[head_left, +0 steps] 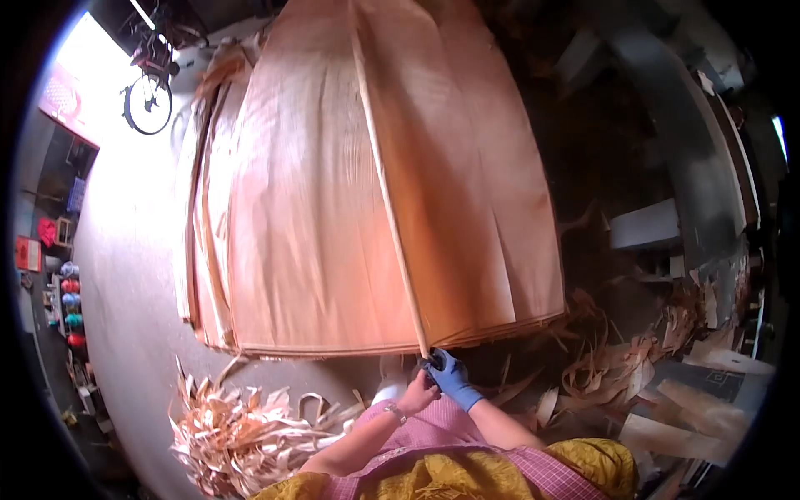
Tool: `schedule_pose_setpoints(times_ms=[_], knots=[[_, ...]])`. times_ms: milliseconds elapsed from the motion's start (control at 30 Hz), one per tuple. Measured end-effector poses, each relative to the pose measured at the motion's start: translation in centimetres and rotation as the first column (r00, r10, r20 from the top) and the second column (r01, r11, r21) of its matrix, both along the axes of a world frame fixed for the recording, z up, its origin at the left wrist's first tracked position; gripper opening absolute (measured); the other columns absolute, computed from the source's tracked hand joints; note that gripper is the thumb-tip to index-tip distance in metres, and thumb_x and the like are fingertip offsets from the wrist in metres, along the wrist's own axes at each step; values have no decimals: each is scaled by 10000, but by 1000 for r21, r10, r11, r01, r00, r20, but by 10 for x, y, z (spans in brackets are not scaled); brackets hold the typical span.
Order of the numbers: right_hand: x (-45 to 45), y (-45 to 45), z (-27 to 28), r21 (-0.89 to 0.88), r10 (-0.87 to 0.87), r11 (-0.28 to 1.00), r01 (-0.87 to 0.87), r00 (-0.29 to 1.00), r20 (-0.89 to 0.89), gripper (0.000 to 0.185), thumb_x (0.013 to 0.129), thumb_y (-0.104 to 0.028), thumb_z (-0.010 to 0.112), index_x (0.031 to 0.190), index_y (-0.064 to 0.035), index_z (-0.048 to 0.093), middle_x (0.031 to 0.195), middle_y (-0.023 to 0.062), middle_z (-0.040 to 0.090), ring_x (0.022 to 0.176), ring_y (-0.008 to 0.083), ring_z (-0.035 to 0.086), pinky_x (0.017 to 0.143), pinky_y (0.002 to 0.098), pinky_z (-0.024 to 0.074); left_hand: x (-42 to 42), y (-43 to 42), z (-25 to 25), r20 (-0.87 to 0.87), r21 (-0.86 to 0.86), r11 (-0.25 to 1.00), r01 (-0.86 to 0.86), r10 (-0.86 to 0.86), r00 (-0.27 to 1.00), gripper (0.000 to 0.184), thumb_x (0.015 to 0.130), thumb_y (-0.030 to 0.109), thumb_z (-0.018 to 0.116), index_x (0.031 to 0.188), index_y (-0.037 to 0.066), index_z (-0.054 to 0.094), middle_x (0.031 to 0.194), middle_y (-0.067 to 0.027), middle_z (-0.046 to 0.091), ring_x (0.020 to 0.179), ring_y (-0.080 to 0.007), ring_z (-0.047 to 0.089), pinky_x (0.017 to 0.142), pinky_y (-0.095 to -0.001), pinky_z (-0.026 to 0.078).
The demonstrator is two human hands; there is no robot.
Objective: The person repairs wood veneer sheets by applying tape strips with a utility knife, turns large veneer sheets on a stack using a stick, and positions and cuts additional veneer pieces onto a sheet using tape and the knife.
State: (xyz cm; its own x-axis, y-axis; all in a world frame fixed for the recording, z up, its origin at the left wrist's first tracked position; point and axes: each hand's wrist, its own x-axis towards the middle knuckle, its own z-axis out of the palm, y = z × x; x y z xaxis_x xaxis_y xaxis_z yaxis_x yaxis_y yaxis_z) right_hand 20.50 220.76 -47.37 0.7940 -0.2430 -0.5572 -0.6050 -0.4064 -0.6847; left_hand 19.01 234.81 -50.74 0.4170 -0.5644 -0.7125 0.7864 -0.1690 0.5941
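Note:
A large stack of thin wood veneer sheets [308,208] spreads in front of me. Down its middle runs a long, narrow pale strip [385,183], its near end reaching my hands at the stack's front edge. My left hand [419,393], bare with a band at the wrist, has its fingers bent close against the other hand. My right hand [454,377], in a blue glove, is closed around a small black object [434,360] by the strip's end. The fingers partly hide that object, and its kind is unclear.
A heap of curled veneer scraps [237,429] lies at the front left. More shreds [587,367] and flat offcuts [675,437] cover the right floor. A pale block [646,225] stands right of the stack; a bicycle [150,100] is at the far left.

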Motion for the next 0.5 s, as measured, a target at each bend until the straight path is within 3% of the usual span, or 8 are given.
schedule_pose_setpoints(times_ms=[33, 67, 167, 267, 300, 400, 433, 500], knots=[[-5, 5, 9, -52, -134, 988, 145, 976, 170, 468, 818, -336, 749, 1159, -58, 591, 1034, 139, 694, 868, 274, 682, 770, 364, 534, 12, 2, 18, 129, 26, 982, 188, -189, 973, 467, 922, 125, 626, 1319, 56, 391, 1045, -79, 618, 919, -166, 602, 793, -326, 519], [-9, 1, 17, -105, -167, 978, 178, 980, 106, 525, 810, -356, 766, 1197, -60, 569, 1039, 110, 699, 859, 231, 677, 775, 349, 534, 21, 4, 36, 338, 138, 924, 357, -383, 860, 480, 906, 136, 636, 1315, 43, 404, 1065, -81, 620, 918, -164, 604, 813, -339, 514], [-31, -10, -32, 154, -412, 907, 391, 899, 147, 516, 893, -316, 699, 1313, -77, 516, 1062, 49, 674, 885, 169, 631, 802, 326, 520, 33, -4, 66, 202, -121, 940, 318, -290, 935, 422, 898, 156, 619, 1278, 51, 469, 1029, -45, 642, 869, -139, 611, 773, -295, 511], [-38, -23, -13, 100, -387, 922, 374, 880, 275, 409, 920, -231, 672, 1283, -83, 554, 1039, 40, 665, 883, 162, 624, 792, 318, 514, 52, -14, 92, 148, -50, 844, 534, -523, 839, 341, 917, 180, 599, 1228, 60, 529, 1042, -24, 640, 857, -113, 610, 739, -272, 515], [-45, -24, -9, 193, -503, 861, 470, 844, 190, 352, 932, -233, 654, 1241, -75, 595, 1061, 49, 663, 907, 166, 624, 805, 318, 508, 51, -13, 85, 277, -92, 808, 581, -540, 795, 286, 931, 203, 592, 1182, 68, 577, 1038, -17, 640, 852, -95, 609, 718, -268, 521], [-73, -25, -27, 229, -580, 813, 535, 776, 248, 399, 973, -298, 573, 1275, -38, 551, 1157, 130, 657, 1018, 256, 633, 884, 364, 489, 55, 2, 101, 259, 29, 817, 576, -562, 785, 294, 935, 217, 601, 1188, 68, 583, 986, -14, 644, 830, -101, 605, 714, -272, 518], [-70, -33, -25, 233, -582, 781, 579, 811, -62, 385, 956, -309, 601, 1217, -29, 566, 1112, 156, 668, 979, 245, 652, 827, 367, 509, 53, 13, 93, 159, 16, 868, 495, -492, 856, 291, 923, 216, 625, 1159, 49, 602, 924, -13, 644, 814, -103, 599, 707, -267, 511], [-57, -33, -64, -220, -508, 796, 564, 820, 265, 391, 934, -321, 630, 1181, -23, 571, 1090, 174, 670, 942, 251, 664, 793, 368, 518, 58, 43, 79, 249, 123, 866, 484, -499, 830, 272, 911, 202, 639, 1127, 38, 613, 909, -14, 641, 813, -106, 596, 704, -265, 507]])
